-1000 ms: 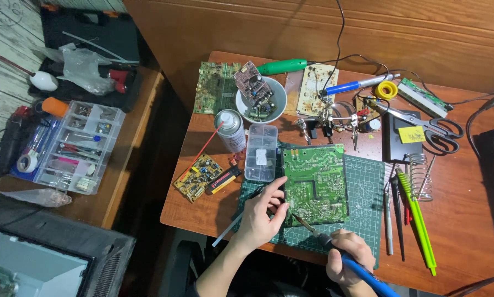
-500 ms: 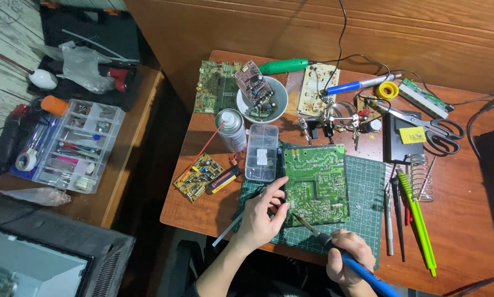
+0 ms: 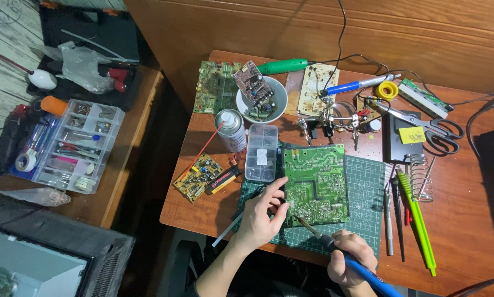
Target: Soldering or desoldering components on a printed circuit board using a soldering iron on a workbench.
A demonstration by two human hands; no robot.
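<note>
A green circuit board [image 3: 316, 184] lies solder side up on a green cutting mat [image 3: 368, 192]. My left hand [image 3: 261, 214] rests at the board's left edge and holds a thin grey tool [image 3: 229, 234] that sticks out toward the table's front. My right hand [image 3: 348, 258] grips a blue-handled soldering iron [image 3: 368, 275]. Its tip [image 3: 299, 220] touches the board's lower left corner.
Behind the board stand a clear parts box [image 3: 261, 152], a spray can [image 3: 230, 129], a white bowl [image 3: 261, 100] with small boards, and a helping-hands clamp [image 3: 329, 118]. Scissors [image 3: 428, 126], an iron stand [image 3: 420, 176] and pens [image 3: 417, 220] lie right. A compartment organiser [image 3: 76, 146] sits on the left table.
</note>
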